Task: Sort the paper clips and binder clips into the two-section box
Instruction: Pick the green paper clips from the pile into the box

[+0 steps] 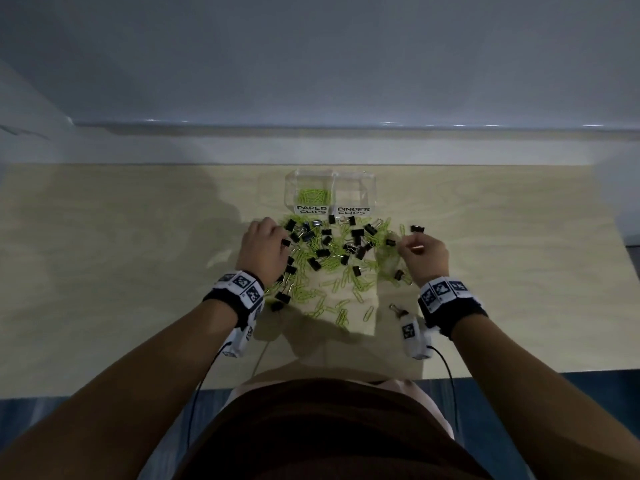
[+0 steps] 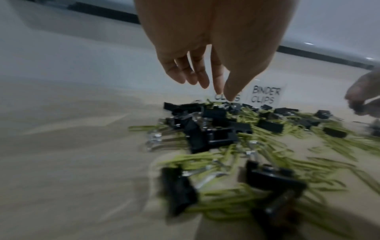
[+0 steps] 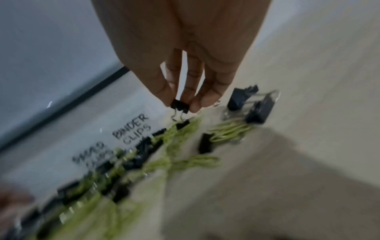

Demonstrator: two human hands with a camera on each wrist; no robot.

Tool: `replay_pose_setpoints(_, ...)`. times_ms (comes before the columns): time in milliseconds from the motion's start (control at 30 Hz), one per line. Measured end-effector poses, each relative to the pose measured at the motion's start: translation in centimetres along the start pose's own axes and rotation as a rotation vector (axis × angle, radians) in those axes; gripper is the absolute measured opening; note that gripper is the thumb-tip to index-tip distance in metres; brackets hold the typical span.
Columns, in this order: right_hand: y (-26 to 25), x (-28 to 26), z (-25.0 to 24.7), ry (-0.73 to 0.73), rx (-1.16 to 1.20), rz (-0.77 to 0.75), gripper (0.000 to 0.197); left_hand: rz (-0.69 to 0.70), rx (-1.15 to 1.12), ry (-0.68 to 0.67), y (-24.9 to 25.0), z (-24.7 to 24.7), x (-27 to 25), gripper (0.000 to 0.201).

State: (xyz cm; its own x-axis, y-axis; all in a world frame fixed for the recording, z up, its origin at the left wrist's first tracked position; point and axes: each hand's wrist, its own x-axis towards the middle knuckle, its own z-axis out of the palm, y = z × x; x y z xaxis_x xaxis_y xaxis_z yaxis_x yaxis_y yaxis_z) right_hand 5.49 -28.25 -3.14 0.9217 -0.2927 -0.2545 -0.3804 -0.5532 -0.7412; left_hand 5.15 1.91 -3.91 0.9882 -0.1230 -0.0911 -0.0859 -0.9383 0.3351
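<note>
A clear two-section box (image 1: 372,188) stands at the far middle of the table, labelled PAPER CLIPS on the left and BINDER CLIPS (image 2: 266,95) on the right. Green paper clips (image 1: 313,195) lie in its left section. In front of it spreads a mixed pile of green paper clips (image 1: 346,289) and black binder clips (image 1: 323,252). My left hand (image 1: 265,247) hovers over the pile's left edge, its fingers (image 2: 202,78) relaxed and holding nothing. My right hand (image 1: 420,252) is at the pile's right side and pinches a small black binder clip (image 3: 180,106) between thumb and fingertips.
The light wooden table (image 1: 138,271) has bare surface to the left and right of the pile. A grey wall ledge (image 1: 311,126) runs behind the box. Two binder clips (image 3: 252,104) lie apart at the right of the pile. The table's near edge is at my waist.
</note>
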Motion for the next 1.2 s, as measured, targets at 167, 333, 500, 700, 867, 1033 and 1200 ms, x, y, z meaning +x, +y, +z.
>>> replay_pose_setpoints(167,0.5,-1.2,1.2,-0.151,-0.475,-0.351,0.012,0.029,0.094,-0.189,3.6,1.9,0.0,0.04)
replay_pose_setpoints(333,-1.5,-2.7,3.3,-0.394,-0.735,-0.442,0.028,-0.018,0.086,-0.234,4.5,2.6,0.2,0.042)
replay_pose_setpoints(500,-2.1,-2.5,3.9,-0.432,-0.782,-0.431,0.027,0.04,-0.14,-0.235,3.8,1.7,0.0,0.021)
replay_pose_setpoints(700,-1.1,-1.7,2.8,-0.334,-0.609,-0.354,0.02,0.035,-0.194,-0.105,1.3,0.4,-0.4,0.02)
replay_pose_setpoints(867,0.6,-1.1,0.6,-0.183,-0.639,-0.24,0.019,-0.038,-0.088,0.014,-1.4,-0.7,-1.3,0.021)
replay_pose_setpoints(1033,-0.3,-3.6,0.9,-0.263,-0.543,-0.422,0.033,0.278,-0.023,-0.29,0.8,-0.3,-2.8,0.059)
replay_pose_setpoints(1200,-0.9,-5.5,3.4,-0.49,-0.605,-0.173,0.081,0.371,0.164,-0.466,2.6,2.1,-2.9,0.07)
